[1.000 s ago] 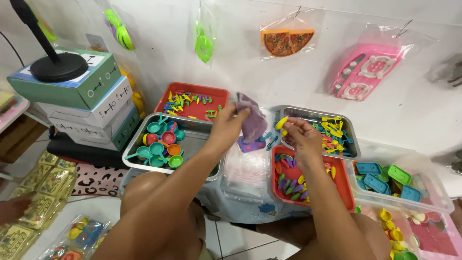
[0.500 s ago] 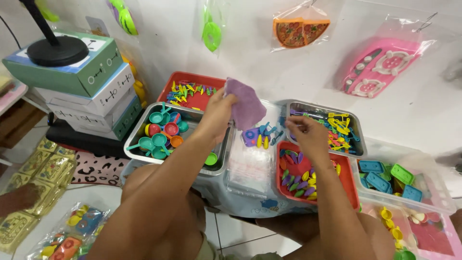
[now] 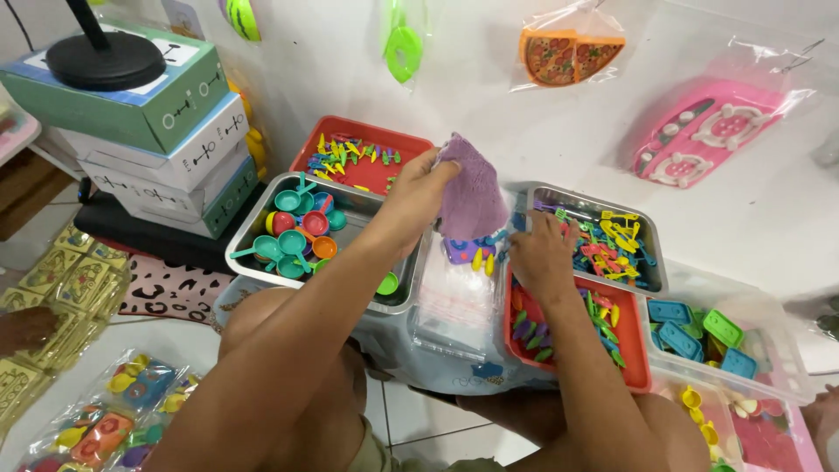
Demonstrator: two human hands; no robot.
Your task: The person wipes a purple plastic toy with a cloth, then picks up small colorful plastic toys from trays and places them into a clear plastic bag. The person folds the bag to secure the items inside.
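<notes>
Two hands | left hand (image 3: 418, 194) fingers pinch fuzzy purple cloth (image 3: 469, 197) | right hand (image 3: 540, 253) fingers curled, grip unclear

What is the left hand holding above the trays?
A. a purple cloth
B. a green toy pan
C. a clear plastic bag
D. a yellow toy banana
A: the left hand pinches a soft purple cloth at its top edge, and the cloth hangs down over the small toys between the metal tray and the red tray.
</notes>
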